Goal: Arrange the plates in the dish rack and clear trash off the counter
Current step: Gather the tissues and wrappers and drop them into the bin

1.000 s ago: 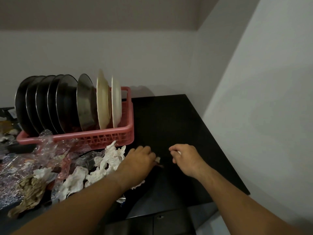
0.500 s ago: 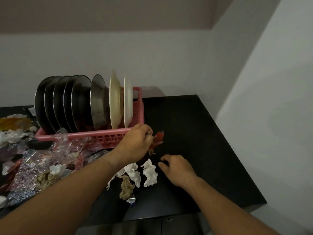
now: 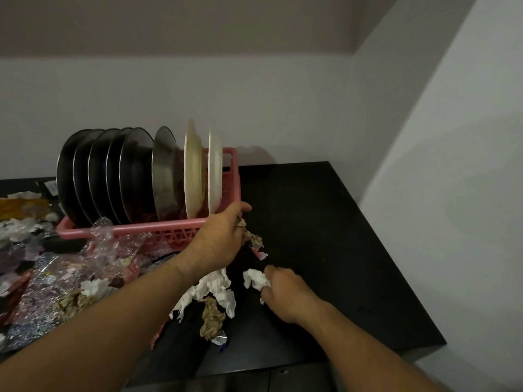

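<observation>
**On the black counter, both hands gather paper trash beside the full rack**

On the black counter (image 3: 325, 222), just in front of the pink dish rack (image 3: 158, 226), the left hand (image 3: 218, 241) is closed around a brownish crumpled paper (image 3: 252, 236) that hangs out from its fingers (image 3: 243, 207), and the thumb touches the right corner of the rack. The right hand (image 3: 285, 292) lies lower, with its fingers curled on a white crumpled tissue (image 3: 254, 278) that rests on the counter. Between the 2 forearms lies a small heap of white tissues (image 3: 212, 290) and a brown scrap (image 3: 210, 318).

The plates stand upright in the rack: 6 dark metal plates (image 3: 113, 176) on the left and 2 cream plates (image 3: 198, 171) at the right end. Left of the rack, plastic wrappers (image 3: 56, 281) cover the counter up to its front edge. The right part of the counter is bare up to the wall corner and the right edge.

Compared with half a second ago, the left hand has moved a little to the right along the rack, and the right hand has closed on the tissue.
</observation>
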Demonstrator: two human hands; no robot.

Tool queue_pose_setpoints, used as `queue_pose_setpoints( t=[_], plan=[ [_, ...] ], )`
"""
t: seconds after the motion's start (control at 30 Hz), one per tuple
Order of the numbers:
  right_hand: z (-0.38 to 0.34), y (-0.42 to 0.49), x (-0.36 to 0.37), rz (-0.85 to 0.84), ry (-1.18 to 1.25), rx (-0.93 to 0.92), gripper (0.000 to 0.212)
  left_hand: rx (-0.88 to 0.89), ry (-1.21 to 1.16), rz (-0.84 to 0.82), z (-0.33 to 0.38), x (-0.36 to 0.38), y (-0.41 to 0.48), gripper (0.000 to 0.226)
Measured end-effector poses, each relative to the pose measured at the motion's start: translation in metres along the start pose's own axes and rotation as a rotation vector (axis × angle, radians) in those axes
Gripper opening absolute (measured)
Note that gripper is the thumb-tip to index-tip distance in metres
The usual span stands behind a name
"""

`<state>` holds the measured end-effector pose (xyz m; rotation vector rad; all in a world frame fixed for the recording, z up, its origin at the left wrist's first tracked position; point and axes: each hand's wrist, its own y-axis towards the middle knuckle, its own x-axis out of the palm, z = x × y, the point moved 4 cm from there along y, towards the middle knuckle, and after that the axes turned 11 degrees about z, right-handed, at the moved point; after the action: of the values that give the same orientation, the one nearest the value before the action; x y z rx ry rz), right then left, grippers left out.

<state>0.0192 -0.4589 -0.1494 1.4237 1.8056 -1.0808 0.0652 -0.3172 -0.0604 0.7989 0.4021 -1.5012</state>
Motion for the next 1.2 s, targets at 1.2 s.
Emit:
queue_pose_setpoints(
  t=[1.2],
  plan=[
    [-0.011,0.052,-0.011,0.180,0.003,0.040,0.018,-0.016,0.108,-0.054,-0.017,0.002,-0.004,0.041]
  ],
)
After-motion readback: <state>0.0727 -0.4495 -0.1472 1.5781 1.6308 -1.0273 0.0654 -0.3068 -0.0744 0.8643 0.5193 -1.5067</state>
